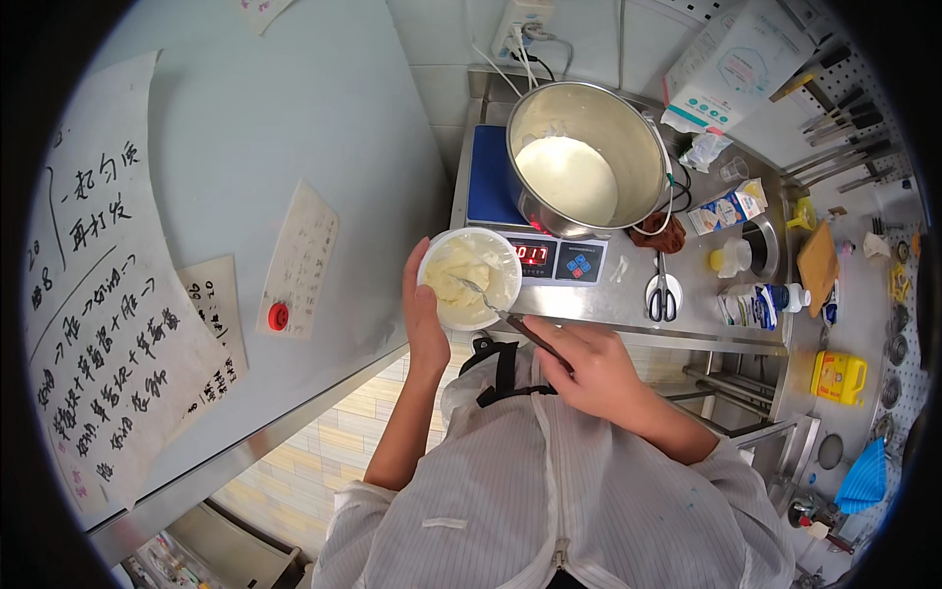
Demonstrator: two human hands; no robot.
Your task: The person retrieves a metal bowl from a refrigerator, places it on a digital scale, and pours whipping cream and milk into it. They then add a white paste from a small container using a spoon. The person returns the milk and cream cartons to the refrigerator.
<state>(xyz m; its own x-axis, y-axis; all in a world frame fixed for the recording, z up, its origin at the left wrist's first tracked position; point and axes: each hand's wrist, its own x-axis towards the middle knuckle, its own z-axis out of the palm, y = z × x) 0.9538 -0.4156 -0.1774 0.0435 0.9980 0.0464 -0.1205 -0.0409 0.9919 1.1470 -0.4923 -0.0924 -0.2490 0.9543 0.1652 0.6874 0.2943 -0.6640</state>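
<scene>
My left hand (427,320) holds a round white plastic tub (513,254) from its left side. Pale yellow, creamy stuff (460,283) lies in the tub. In my right hand (596,364) is the dark handle of a metal utensil (541,340), its tip in the cream. Behind the tub stands a digital scale (581,261) with a blue platform and a lit red display. A large stainless steel pot (636,158) with white liquid (570,177) in it rests on the scale. The utensil's tip is partly hidden in the cream.
Black-handled scissors (662,298), a carton (728,207), a brown cloth (660,234) and a bottle (793,297) lie on the steel counter (625,316). A power strip (519,26) is behind. Knives (846,121) hang at right. Handwritten papers (294,258) are on the panel at left.
</scene>
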